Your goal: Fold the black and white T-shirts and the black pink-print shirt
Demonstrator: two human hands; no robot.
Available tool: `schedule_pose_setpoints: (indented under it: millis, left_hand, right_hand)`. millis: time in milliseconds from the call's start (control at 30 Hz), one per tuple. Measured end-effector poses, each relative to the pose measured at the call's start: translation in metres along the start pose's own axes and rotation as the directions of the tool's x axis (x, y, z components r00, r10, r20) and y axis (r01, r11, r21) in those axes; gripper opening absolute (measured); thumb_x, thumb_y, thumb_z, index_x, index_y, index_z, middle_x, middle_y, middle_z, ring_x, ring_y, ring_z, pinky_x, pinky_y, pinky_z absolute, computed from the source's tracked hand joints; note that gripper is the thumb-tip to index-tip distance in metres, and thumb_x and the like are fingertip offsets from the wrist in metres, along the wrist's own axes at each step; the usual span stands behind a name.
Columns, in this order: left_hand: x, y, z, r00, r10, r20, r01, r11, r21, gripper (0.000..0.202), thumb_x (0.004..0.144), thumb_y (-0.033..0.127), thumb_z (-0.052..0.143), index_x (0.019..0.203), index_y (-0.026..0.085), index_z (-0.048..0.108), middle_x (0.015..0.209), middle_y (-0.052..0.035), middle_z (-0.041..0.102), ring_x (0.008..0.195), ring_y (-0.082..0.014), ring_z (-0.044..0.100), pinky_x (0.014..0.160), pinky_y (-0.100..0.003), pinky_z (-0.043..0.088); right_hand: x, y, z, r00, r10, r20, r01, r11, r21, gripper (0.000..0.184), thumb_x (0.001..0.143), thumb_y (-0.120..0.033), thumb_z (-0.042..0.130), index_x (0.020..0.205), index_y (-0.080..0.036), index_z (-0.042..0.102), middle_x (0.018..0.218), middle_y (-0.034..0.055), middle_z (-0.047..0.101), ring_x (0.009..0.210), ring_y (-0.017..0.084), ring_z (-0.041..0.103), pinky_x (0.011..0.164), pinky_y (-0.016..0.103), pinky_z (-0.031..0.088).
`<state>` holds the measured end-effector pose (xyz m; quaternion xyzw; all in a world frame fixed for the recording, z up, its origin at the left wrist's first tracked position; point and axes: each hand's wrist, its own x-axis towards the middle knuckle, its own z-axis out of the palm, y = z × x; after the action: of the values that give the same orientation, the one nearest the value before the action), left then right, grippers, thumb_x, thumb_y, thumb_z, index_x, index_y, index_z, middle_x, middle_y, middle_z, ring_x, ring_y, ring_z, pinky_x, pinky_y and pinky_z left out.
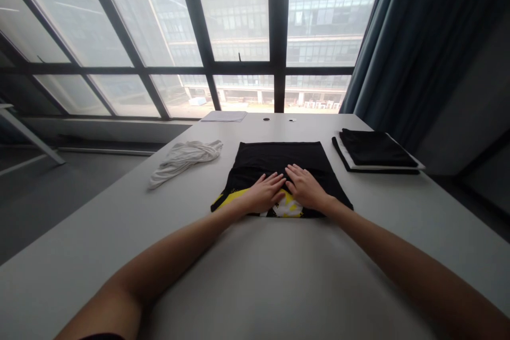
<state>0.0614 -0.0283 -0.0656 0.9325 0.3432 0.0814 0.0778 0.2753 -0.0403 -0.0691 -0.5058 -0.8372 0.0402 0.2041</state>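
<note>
A black garment (pixel 279 154) with a yellow and white print along its near edge lies folded in the middle of the table; its kind I cannot make out. My left hand (pixel 265 193) rests flat on its near part, partly over the yellow print, fingers stretched out. Close beside it, my right hand (pixel 306 187) presses flat on the black cloth with its fingers extended. The fingertips of both hands nearly meet. Neither hand grips anything. Parts of the print are hidden under the hands.
On the white table (pixel 255 276), a crumpled white cloth (pixel 187 158) lies to the left. A stack of folded black and white clothes (pixel 376 149) sits at the right. Papers (pixel 223 116) lie at the far edge, before the windows. A blue curtain (pixel 398 37) hangs at the right.
</note>
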Motion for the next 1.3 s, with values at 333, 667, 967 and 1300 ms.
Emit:
schedule_pose_setpoints:
  millis: [333,667,967,1300]
  left_hand:
    - [-0.014,-0.033,-0.016,0.994,-0.068,-0.091,0.061,0.995,-0.075,0.041,0.104,0.044,0.039,0.135,0.027,0.061,0.147,-0.0048,0.054,0.137,-0.0239,0.047,0.116,-0.039,0.033]
    - [-0.002,-0.092,-0.018,0.817,-0.503,-0.283,0.533,0.846,0.034,0.020,0.091,0.032,0.061,0.107,0.021,0.068,0.109,-0.0095,0.064,0.109,-0.0292,0.060,0.094,-0.043,0.048]
    - [-0.004,-0.075,-0.019,0.843,-0.429,-0.323,0.471,0.880,0.062,0.039,0.094,0.027,0.057,0.132,0.020,0.057,0.137,-0.0134,0.055,0.131,-0.0304,0.049,0.112,-0.050,0.034]
    - [-0.011,-0.014,0.011,0.995,-0.049,0.086,0.041,0.996,0.084,0.063,0.104,0.059,0.025,0.159,0.030,0.022,0.166,-0.0042,0.013,0.154,-0.0270,0.008,0.121,-0.055,0.009]
  right_hand:
    - [-0.009,0.050,0.010,0.957,0.289,0.016,-0.283,0.945,-0.163,0.055,0.104,-0.045,0.030,0.147,-0.015,0.047,0.160,0.0140,0.035,0.150,0.030,0.023,0.118,0.056,0.019]
    - [0.008,0.094,-0.011,0.819,0.561,-0.121,-0.573,0.812,-0.110,0.024,0.090,-0.041,0.062,0.097,-0.022,0.073,0.108,0.0117,0.070,0.110,0.032,0.059,0.089,0.044,0.044]
    - [0.012,0.081,-0.016,0.847,0.503,-0.173,-0.529,0.832,-0.169,0.024,0.092,-0.036,0.058,0.104,-0.019,0.070,0.117,0.0156,0.066,0.114,0.033,0.056,0.093,0.049,0.041]
    - [-0.020,0.002,0.015,0.985,0.054,0.166,-0.040,0.996,-0.084,0.065,0.102,-0.052,0.031,0.156,-0.015,0.033,0.164,0.0113,0.025,0.152,0.025,0.018,0.121,0.050,0.016]
